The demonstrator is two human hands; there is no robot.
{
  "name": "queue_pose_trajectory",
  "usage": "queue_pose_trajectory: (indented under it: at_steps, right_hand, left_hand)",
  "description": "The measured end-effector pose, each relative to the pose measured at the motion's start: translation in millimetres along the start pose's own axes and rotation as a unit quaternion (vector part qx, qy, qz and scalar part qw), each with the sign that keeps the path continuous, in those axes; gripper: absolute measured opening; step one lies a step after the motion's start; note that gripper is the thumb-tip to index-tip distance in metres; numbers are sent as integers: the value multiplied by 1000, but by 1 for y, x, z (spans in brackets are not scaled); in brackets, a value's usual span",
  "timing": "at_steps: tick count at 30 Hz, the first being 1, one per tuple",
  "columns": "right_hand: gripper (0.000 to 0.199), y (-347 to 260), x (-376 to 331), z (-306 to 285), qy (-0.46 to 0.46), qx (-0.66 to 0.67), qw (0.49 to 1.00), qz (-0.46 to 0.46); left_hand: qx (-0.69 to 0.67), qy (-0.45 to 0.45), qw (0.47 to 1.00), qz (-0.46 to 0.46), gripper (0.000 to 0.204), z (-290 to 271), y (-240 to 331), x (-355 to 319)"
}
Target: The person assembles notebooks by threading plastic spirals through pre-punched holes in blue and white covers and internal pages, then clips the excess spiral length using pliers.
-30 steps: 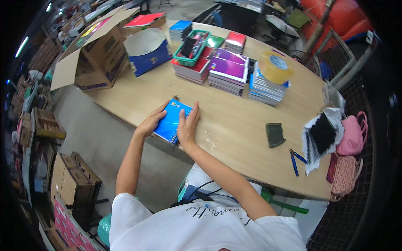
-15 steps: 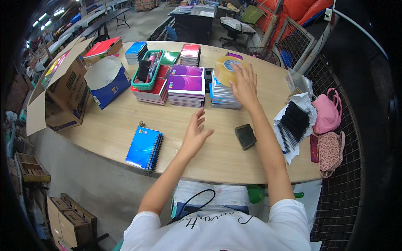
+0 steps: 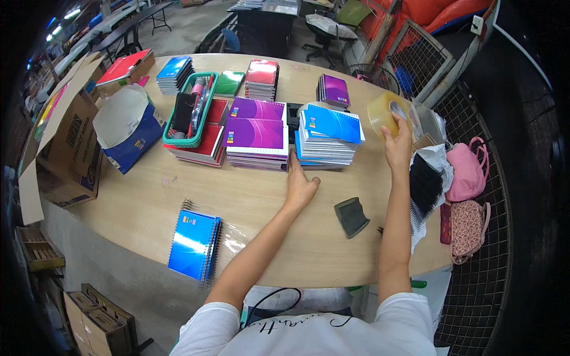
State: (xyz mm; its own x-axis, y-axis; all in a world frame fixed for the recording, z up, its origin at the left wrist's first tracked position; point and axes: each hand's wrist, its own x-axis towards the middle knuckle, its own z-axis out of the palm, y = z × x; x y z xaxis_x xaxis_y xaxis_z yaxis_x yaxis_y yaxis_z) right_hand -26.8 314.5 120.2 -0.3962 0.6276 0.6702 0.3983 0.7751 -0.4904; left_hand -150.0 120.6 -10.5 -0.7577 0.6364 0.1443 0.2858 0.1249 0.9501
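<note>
Two hands, set well apart over one pale wooden table. Right hand: fingers and thumb clamped on a wide roll of clear yellowish tape, located at the right part of the table, beyond the blue stack; whether it touches the tabletop cannot be told. Left hand: holding nothing visible, fingers extended forward, thumb spread to the right, fingertips at the near end of the gap between two stacks; firm contact cannot be made out.

One stack of loose sheets with blue covers, right of that gap, its top cover lying askew. One stack with purple covers, left of the gap, two covers showing on top. One red-covered stack, just left of the purple, a green plastic basket of small tools resting on it.

Behind these: one small pile of purple notebooks; one pile of red notebooks; one green notebook; one pile of blue notebooks.

Near edge, left: one pile of blue spiral-bound notebooks, coils along the sides. Near the right forearm: one dark grey-green block with curved edges. Far right: black wire bindings on white wrapping, one pink bag, one patterned pouch. Far left: one large cardboard carton, flaps raised.
</note>
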Motion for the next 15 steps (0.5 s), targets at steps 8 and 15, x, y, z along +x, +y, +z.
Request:
queue_pose_trajectory:
  at_steps: [8,15]
  right_hand:
    - [37,105,-59,25,-64,-226,972,30]
    - [103,30,-70,65,-188,549,693,427]
  left_hand:
    - [-25,-4,999,26,99,3,-5,0]
    - [-58,-41,997,22,104,2,-20,17]
